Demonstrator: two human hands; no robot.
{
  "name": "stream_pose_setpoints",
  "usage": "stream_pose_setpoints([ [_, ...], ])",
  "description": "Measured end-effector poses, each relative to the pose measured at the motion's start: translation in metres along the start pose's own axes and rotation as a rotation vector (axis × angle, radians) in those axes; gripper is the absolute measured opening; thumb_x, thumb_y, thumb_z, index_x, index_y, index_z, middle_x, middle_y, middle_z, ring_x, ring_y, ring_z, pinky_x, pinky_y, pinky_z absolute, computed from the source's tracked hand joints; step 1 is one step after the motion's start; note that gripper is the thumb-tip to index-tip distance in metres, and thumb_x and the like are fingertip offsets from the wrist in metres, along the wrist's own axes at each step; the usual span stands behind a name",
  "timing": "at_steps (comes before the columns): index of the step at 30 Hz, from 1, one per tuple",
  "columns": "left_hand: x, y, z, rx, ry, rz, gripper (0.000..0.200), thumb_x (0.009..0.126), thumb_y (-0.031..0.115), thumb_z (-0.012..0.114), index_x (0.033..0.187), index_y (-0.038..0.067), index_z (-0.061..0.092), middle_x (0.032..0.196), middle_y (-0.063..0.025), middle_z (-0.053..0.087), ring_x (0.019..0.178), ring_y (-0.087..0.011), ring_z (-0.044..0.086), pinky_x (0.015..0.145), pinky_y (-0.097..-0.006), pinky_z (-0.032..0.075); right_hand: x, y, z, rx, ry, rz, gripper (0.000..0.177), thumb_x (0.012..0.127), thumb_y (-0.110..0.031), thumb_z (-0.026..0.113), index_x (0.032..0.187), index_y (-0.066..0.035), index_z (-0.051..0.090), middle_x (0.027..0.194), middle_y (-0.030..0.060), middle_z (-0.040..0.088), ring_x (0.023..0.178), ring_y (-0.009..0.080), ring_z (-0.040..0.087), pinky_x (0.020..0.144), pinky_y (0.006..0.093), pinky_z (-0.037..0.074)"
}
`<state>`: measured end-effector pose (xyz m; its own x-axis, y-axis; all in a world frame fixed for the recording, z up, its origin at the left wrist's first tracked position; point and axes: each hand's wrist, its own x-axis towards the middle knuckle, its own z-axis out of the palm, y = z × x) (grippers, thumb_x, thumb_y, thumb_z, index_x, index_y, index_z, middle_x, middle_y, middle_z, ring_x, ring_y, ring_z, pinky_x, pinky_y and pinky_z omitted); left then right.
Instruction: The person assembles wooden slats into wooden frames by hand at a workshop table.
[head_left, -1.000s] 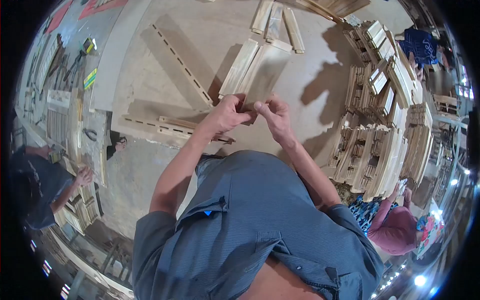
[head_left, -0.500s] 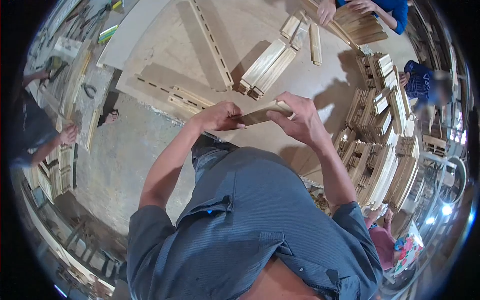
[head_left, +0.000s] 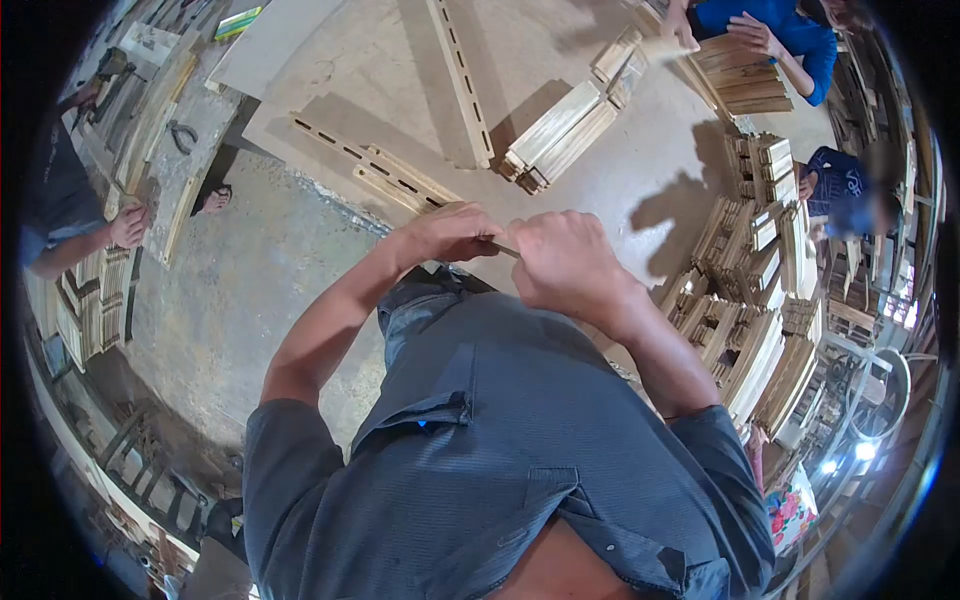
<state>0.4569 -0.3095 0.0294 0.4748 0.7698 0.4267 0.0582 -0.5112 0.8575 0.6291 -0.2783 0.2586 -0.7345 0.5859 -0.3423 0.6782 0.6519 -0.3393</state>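
Between my two hands is a short wooden slat [head_left: 507, 249], of which only a thin sliver shows. My left hand [head_left: 450, 232] closes on its left end. My right hand [head_left: 568, 258] is wrapped round the other end, knuckles up, hiding most of the wood. Just beyond my left hand, a slotted wooden rail [head_left: 350, 152] lies on the table [head_left: 585, 190] with short wooden pieces [head_left: 395, 187] against it. Farther off lie two bundled wooden slats [head_left: 565, 135] side by side.
Another slotted rail [head_left: 462, 85] stretches toward the far side. Tall stacks of wooden slats [head_left: 740, 340] line the right. A co-worker in a blue sleeve [head_left: 815, 60] handles slats at the upper right. Pliers [head_left: 182, 137] lie on a bench at left, beside another person's hand [head_left: 129, 225].
My right hand has turned over and drawn closer to my left, so the slat, seen broadly before, is now mostly covered. The whole view has shifted slightly.
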Motion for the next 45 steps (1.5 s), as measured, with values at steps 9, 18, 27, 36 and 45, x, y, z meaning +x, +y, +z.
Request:
stream_pose_setpoints([
  [9,0.003,-0.001,-0.017,0.072,-0.187,-0.046,0.027,0.087,0.014,0.074,0.113,0.007,0.072,0.095,-0.017,0.071,0.089,-0.0362,0.067,0.077,-0.0459,0.053,0.035,0.07,-0.015,0.697,-0.26,0.247,0.064,0.089,-0.063,0.07,0.086,0.001,0.067,0.065,0.0071,0.064,0.057,0.0168,0.063,0.054,0.0332,0.049],
  [18,0.043,0.014,-0.057,-0.185,0.17,-0.637,0.035,0.094,0.014,0.069,0.125,-0.002,0.068,0.106,-0.0128,0.077,0.092,-0.0186,0.073,0.084,-0.0326,0.057,0.147,0.221,0.09,0.51,0.493,0.749,0.09,0.071,-0.033,0.083,0.139,0.008,0.04,0.094,0.0228,0.072,0.069,0.0279,0.073,0.064,0.0371,0.059],
  [27,0.071,0.028,-0.06,-0.193,-0.059,-0.617,0.039,0.089,0.02,0.078,0.12,-0.003,0.069,0.085,-0.0139,0.072,0.079,-0.019,0.068,0.073,-0.0379,0.053,0.084,0.092,0.035,0.885,0.824,0.327,0.093,0.073,-0.018,0.089,0.147,0.006,0.038,0.089,0.0108,0.068,0.072,0.0173,0.066,0.062,0.03,0.055],
  [36,0.023,-0.011,-0.062,-0.274,-0.442,-0.55,0.034,0.095,0.028,0.075,0.113,0.0,0.066,0.086,-0.0064,0.062,0.085,-0.0144,0.057,0.078,-0.0324,0.047,0.039,0.05,-0.005,0.551,0.356,0.018,0.034,0.082,-0.026,0.081,0.099,0.001,0.07,0.085,0.0194,0.07,0.081,0.0354,0.071,0.075,0.0381,0.055],
  [45,0.012,-0.007,-0.069,0.132,-0.498,-0.409,0.032,0.09,0.03,0.076,0.107,0.004,0.068,0.1,-0.0149,0.067,0.095,-0.0314,0.063,0.087,-0.041,0.048,0.056,-0.003,-0.046,0.029,-0.071,-0.034,0.015,0.077,-0.013,0.065,0.085,0.0,0.067,0.076,0.0227,0.068,0.075,0.0445,0.068,0.069,0.0507,0.053],
])
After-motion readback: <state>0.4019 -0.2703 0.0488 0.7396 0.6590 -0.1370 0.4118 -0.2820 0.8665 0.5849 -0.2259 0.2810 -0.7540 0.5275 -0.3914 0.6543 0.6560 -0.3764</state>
